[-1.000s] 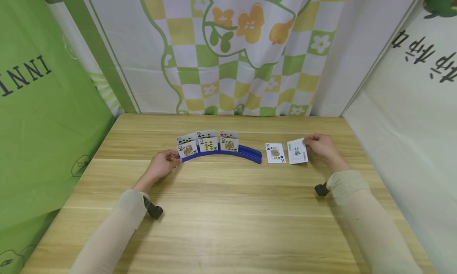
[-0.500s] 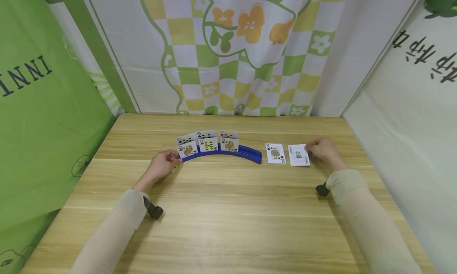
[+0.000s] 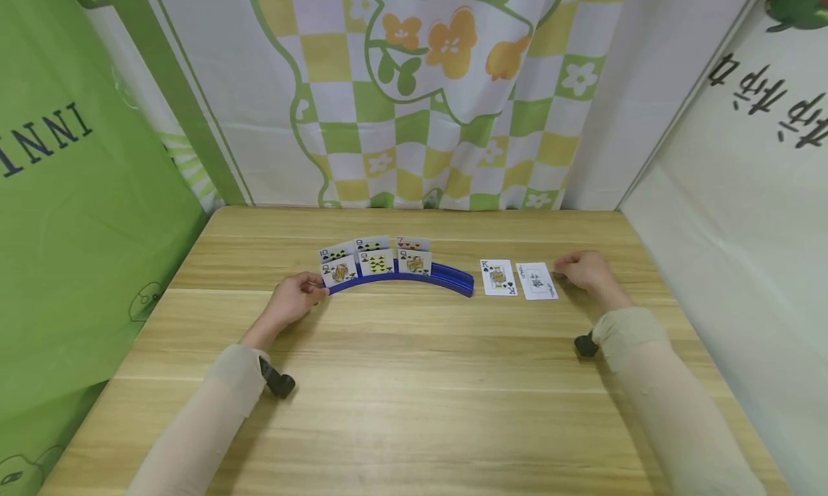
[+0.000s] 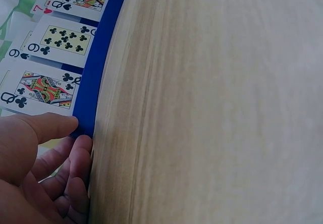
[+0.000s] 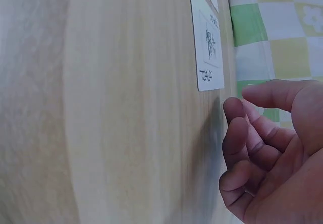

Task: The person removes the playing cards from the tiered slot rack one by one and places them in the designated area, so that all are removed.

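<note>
The person's left hand point(image 3: 294, 297) pinched the near end of a curved, blue, plastic-looking card rack point(image 3: 455, 278) between thumb and fingers, probably to keep the light base from sliding. The rest of the rack arced away to the right of that pinch, its far stretch bearing no cards.

Just beyond the left thumb stood a white court card, the queen of clubs point(image 3: 339, 272), and farther from the grip came a white number card of clubs point(image 3: 377, 262) and a second white queen card point(image 3: 415, 262). Behind these three, a black ten point(image 3: 336, 251), a black number card point(image 3: 371, 244) and a red seven point(image 3: 412, 243) rose higher, so their top corners could be read over the front row.

The right hand point(image 3: 587, 271) held nothing: its fingers were loosely curled, thumb and forefinger slightly parted. Just left of those fingertips, and apart from them, a white joker card with a grey figure point(image 3: 537, 282) lay flat on the pale wood-grain table point(image 3: 414, 381). Farther left of them lay a white king card point(image 3: 498, 277), also face up. Lying side by side without overlap, both cards showed their whole faces.
</note>
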A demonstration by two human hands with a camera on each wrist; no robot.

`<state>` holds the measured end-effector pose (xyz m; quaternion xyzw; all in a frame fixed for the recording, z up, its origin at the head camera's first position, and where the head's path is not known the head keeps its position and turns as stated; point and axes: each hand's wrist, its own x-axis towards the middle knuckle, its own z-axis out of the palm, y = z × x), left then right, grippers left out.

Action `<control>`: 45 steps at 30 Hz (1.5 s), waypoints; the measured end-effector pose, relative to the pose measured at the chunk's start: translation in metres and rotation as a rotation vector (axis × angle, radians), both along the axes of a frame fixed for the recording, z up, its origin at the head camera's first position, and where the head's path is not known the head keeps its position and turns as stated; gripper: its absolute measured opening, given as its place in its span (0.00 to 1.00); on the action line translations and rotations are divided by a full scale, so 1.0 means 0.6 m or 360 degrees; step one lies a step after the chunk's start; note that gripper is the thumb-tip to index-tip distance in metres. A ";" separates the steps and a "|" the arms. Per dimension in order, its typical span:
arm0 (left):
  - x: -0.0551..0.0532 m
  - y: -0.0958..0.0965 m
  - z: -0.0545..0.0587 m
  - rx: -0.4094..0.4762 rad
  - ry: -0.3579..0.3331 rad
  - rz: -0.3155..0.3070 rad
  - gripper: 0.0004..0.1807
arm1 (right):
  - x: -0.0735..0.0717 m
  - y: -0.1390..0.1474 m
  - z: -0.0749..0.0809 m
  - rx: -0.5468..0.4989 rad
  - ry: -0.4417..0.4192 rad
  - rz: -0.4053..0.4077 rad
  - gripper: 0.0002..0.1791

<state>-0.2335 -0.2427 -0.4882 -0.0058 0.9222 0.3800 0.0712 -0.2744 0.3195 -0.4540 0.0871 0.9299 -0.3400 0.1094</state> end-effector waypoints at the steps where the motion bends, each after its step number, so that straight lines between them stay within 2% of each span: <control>1: 0.000 0.000 0.000 0.0004 0.0000 0.0000 0.19 | 0.000 -0.001 0.001 -0.0008 0.0004 0.0010 0.22; 10: 0.002 0.000 0.000 0.0006 -0.0013 0.0014 0.20 | 0.002 -0.014 0.013 -0.0033 0.0045 0.0107 0.22; 16: 0.000 0.002 0.002 0.0010 -0.0012 0.0019 0.20 | 0.001 -0.027 0.020 -0.0123 0.0040 0.0098 0.21; 26: -0.001 0.000 0.001 0.0019 -0.0015 0.0014 0.21 | 0.002 -0.051 0.028 -0.0177 0.0071 0.0114 0.20; 34: 0.000 0.000 -0.001 0.0021 -0.0005 0.0011 0.20 | 0.009 -0.064 0.027 -0.0207 0.0117 0.0125 0.19; 45: 0.001 0.001 0.000 0.0009 -0.0014 0.0007 0.21 | 0.019 -0.083 0.042 -0.0334 0.0093 0.0122 0.21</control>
